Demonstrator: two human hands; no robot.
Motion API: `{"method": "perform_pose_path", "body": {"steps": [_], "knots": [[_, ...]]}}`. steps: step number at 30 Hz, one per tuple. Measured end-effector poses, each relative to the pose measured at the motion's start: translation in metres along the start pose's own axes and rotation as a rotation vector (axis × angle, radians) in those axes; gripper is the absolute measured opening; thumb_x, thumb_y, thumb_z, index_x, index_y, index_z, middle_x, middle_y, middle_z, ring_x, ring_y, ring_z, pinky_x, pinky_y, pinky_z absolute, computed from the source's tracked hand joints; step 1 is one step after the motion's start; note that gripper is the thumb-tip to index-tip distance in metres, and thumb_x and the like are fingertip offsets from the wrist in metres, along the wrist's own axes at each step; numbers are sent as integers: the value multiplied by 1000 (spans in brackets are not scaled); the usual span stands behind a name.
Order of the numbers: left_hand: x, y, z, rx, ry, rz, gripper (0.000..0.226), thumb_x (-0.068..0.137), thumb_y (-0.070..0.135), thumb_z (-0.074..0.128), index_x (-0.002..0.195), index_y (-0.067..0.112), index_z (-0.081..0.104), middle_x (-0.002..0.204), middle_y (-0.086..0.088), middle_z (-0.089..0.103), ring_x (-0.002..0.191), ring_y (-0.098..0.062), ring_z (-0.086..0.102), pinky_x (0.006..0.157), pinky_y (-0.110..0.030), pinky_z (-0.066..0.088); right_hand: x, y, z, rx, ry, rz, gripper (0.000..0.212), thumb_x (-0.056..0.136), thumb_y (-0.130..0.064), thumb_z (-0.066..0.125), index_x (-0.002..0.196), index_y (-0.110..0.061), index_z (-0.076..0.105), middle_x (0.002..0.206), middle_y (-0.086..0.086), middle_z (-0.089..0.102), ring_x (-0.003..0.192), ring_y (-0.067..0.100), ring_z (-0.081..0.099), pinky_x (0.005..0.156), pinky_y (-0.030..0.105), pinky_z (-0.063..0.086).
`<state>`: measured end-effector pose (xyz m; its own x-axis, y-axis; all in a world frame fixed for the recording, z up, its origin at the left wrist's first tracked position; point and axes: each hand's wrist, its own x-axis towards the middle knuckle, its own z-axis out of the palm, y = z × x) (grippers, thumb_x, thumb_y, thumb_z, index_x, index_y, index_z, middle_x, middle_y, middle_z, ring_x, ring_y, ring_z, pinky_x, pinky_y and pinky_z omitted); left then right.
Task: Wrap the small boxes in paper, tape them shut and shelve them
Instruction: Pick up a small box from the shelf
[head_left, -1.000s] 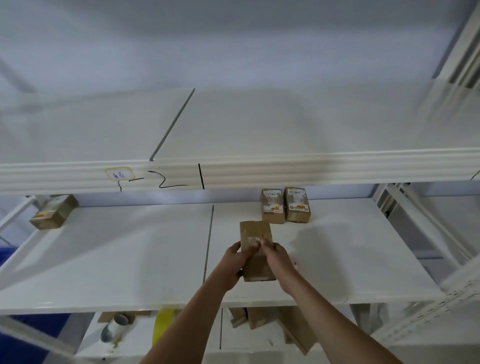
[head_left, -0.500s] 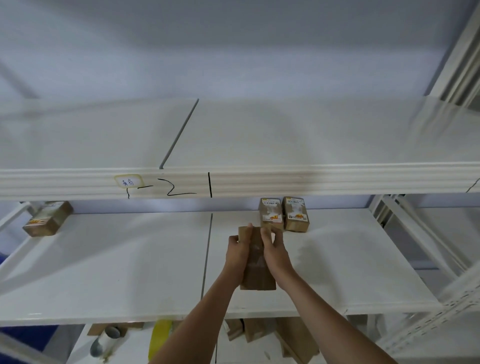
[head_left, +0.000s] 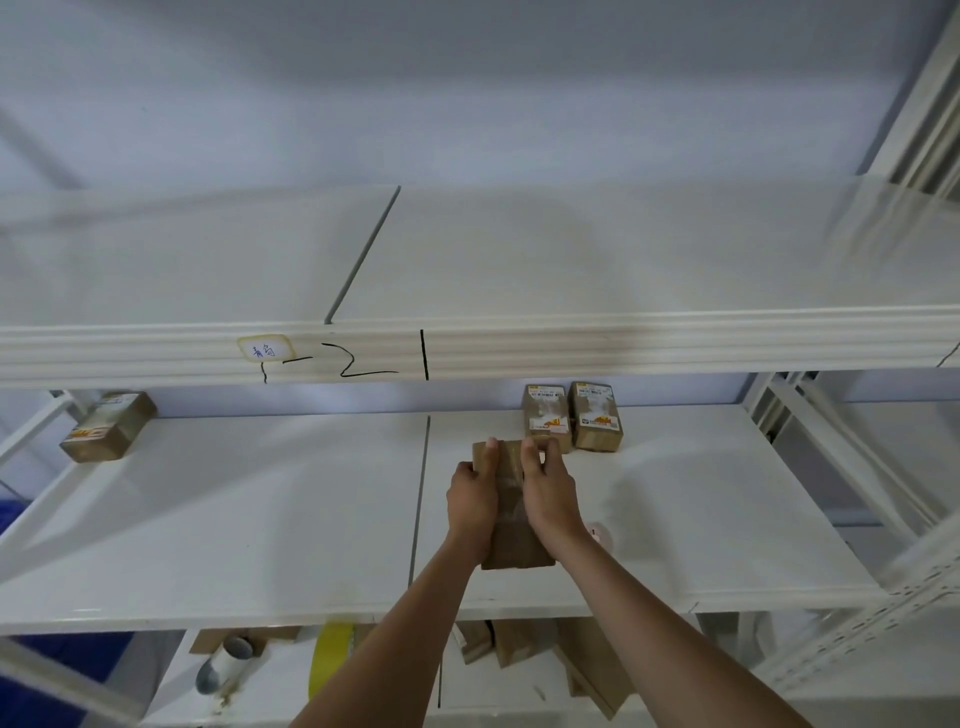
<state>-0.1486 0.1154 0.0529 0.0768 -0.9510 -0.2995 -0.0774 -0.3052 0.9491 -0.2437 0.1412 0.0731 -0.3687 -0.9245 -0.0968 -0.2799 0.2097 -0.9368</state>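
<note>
Left hand (head_left: 470, 496) and right hand (head_left: 549, 491) grip the wrapped box (head_left: 511, 512) with curled fingers over the middle shelf (head_left: 260, 519). Two labelled parcels (head_left: 571, 423) lie at 1 o'clock. Remaining: release.

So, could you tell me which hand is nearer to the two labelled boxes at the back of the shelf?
Right. The right hand grips the wrapped box with its fingertips just short of the labelled boxes; the left hand holds the far side.

Soft, even overhead lighting. Diffuse shadows fall on the white metal middle shelf (head_left: 260, 519). Wide-angle distortion bends the frame edges; the right upright (head_left: 924, 104) shows motion blur.
</note>
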Motion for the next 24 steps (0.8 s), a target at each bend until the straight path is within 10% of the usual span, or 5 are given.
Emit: {"method": "perform_pose_path", "body": {"steps": [10,24], "knots": [[-10,3,-10,5,-447,-155,56,91,66,53,125,22,56,115,-7,70,104,-25,69,89,-41,59,18,4,-11,271,83,260,58,100,-67,23,139,-30,43,128,7,61,112,32,59,101,51,48],[-2,-28,-10,-167,-364,-23,46,98,36,60,138,16,50,120,-10,68,106,-26,70,88,-41,60,-9,28,-4,-55,-99,82,49,106,-45,38,147,-17,38,139,7,55,121,25,58,81,24,48]]}}
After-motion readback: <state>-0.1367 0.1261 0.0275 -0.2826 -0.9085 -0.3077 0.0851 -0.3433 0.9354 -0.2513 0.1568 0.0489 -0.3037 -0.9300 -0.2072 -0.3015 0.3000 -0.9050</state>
